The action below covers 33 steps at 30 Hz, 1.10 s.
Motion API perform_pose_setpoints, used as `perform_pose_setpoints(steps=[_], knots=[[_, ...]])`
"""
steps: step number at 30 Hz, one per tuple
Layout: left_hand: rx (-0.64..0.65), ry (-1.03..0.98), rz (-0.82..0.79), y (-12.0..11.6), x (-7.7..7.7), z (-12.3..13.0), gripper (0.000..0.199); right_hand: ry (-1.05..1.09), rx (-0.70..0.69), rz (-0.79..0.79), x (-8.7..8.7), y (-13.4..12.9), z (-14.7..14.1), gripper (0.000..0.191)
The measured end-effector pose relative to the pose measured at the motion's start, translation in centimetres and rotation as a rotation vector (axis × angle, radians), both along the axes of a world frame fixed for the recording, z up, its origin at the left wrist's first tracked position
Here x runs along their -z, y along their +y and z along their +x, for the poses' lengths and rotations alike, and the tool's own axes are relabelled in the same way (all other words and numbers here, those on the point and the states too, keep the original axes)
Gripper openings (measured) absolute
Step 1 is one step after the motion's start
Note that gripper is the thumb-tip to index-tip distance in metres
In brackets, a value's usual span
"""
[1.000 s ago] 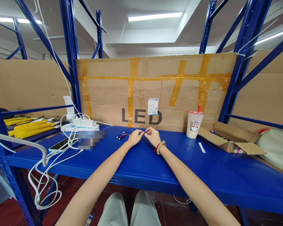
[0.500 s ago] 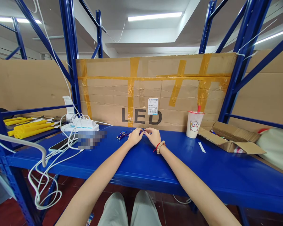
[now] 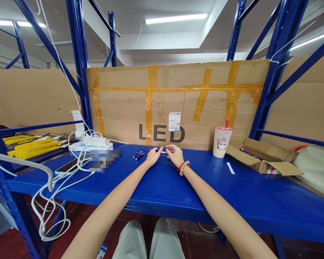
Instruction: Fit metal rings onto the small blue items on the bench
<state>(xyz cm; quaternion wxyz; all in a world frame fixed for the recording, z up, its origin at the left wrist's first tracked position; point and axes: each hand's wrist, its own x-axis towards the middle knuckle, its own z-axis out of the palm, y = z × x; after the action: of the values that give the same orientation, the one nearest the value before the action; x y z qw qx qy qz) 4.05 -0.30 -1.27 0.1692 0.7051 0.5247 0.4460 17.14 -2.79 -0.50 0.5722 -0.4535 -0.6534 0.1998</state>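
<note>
Slightly parted since earlier: left hand point(image 3: 152, 157) and right hand point(image 3: 175, 156), pale piece point(image 3: 164, 152) now showing between; whether either clamps it, cannot tell. Blue pieces point(image 3: 138, 155) beside left hand.

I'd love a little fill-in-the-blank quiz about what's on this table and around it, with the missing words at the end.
1. The shiny items lie beside the ____ hand.
2. The beaded bracelet is on the ____ wrist.
3. The straw in the cup is coloured ____.
4. The big black letters on the cardboard behind the table spell ____.

Missing words: left; right; red; LED.
</note>
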Motion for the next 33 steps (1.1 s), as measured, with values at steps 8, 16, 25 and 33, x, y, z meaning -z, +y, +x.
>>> perform_pose_setpoints(steps=[8, 16, 25, 33], knots=[[-0.009, -0.044, -0.015, 0.6, 0.3, -0.4, 0.039, -0.026, -0.070, -0.100, 0.2, -0.2, -0.1, 0.013], [-0.010, 0.045, -0.004, 0.5, 0.3, -0.2, 0.027, -0.128, -0.078, -0.117, 0.9, 0.5, 0.0, 0.033], [0.008, 0.244, -0.002, -0.6, -0.3, -0.4, 0.042, -0.378, -0.001, -0.063, 0.5, 0.2, 0.4, 0.026], [0.000, 0.491, -0.007, -2.3, -1.7, -0.6, 0.042, -0.655, 0.041, -0.013, -0.1, -0.8, 0.4, 0.017]])
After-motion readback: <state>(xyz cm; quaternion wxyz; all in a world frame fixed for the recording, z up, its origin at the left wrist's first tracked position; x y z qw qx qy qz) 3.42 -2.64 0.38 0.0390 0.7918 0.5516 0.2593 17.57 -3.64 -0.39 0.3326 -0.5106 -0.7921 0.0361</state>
